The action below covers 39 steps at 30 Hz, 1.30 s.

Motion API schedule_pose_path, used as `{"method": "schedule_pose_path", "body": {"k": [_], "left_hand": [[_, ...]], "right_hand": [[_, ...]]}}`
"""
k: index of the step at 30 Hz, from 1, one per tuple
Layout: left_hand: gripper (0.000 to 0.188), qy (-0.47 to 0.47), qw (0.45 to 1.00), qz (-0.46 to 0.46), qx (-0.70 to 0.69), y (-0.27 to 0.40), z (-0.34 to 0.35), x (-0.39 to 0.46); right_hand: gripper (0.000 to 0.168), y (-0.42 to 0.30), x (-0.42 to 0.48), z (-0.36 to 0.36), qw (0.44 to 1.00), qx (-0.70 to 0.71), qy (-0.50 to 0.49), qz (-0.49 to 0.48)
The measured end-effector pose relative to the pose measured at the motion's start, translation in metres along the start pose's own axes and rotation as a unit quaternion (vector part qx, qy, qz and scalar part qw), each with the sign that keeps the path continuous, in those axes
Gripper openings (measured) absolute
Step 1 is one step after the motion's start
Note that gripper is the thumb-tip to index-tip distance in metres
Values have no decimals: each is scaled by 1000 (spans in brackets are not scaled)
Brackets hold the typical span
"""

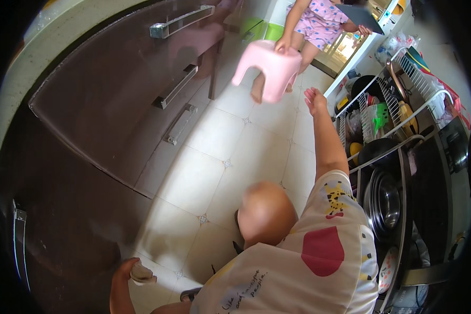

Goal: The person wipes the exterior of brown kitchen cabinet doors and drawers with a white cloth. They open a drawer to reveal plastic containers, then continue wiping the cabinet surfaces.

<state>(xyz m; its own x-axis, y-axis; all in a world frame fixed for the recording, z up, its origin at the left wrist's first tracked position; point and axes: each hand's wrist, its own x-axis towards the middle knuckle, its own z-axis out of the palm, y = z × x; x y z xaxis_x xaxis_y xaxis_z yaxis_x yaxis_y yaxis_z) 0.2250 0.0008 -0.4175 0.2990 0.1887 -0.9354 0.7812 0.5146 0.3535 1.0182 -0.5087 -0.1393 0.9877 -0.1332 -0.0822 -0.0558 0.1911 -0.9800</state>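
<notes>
At the lower left, my left hand (125,270) grips a crumpled beige-grey piece, possibly a cloth (142,273). My right arm is stretched forward, and my right hand (316,101) is empty with its fingers extended. Beyond it, a pink plastic step stool (272,64) is tilted and held off the floor by another person's hand (283,44). A gap separates the stool from my right hand. That person's other hand (364,30) holds a dark flat tablet-like object (361,17).
Dark brown cabinets (90,94) with metal handles line the left. White floor tiles (204,168) run between them and a wire rack (408,125) holding pans and bags on the right. Stacked metal bowls (384,200) sit lower. My bent knee (267,214) is below me.
</notes>
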Motion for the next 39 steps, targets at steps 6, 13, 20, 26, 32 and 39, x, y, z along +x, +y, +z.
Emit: {"method": "schedule_pose_path", "body": {"k": [6,13,20,26,32,39], "left_hand": [[28,32,999,31,3,35,36,-36],[31,51,998,-23,-21,10,13,-36],[35,64,997,2,-52,-3,11,-58],[34,110,992,-6,-55,-1,20,-86],[40,140,989,-24,-38,-13,3,-81],[43,137,986,-17,-93,-7,4,-81]], "right_hand": [[32,101,-7,3,981,-64,-20,183],[37,214,-67,4,950,-61,2,307],[42,258,-54,10,950,-57,-44,304],[33,293,-44,32,949,-45,-78,303],[30,310,-41,-2,942,39,-176,282],[34,228,-105,-123,939,-34,-162,301]]}}
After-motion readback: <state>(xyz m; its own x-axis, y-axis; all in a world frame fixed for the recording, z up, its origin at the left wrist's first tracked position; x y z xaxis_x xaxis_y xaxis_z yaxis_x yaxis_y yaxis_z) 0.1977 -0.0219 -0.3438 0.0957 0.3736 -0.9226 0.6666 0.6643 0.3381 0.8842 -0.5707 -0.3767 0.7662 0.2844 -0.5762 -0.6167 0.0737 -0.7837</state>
